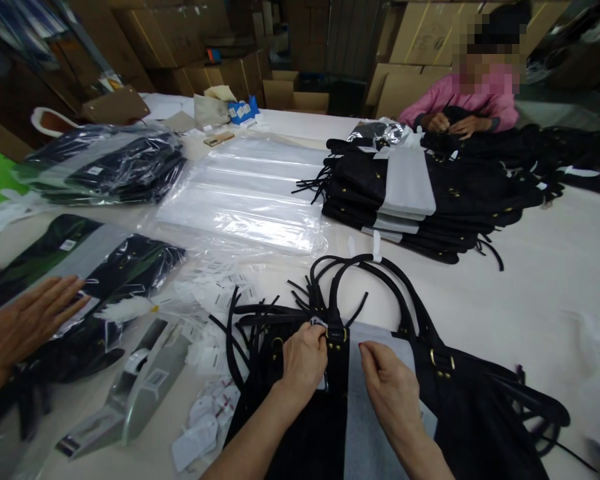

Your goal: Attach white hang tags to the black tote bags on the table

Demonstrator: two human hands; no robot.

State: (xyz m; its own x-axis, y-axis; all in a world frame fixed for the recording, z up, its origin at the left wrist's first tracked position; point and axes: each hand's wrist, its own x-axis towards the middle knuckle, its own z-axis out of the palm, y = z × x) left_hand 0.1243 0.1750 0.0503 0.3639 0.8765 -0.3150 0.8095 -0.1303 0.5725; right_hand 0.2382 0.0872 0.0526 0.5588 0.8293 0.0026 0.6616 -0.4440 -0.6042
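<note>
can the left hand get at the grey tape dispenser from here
Probably yes: between the left hand and the tape dispenser lie mainly thin black straps and low white tags, which shouldn't block it.

A packing workshop is indicated by cartons stacked far beyond the left hand and matching black bags piled past the right hand.

- I can't read any text from here.
- The printed labels on the wrapped bags, tape dispenser and paper tags are too small or blurred.
</note>
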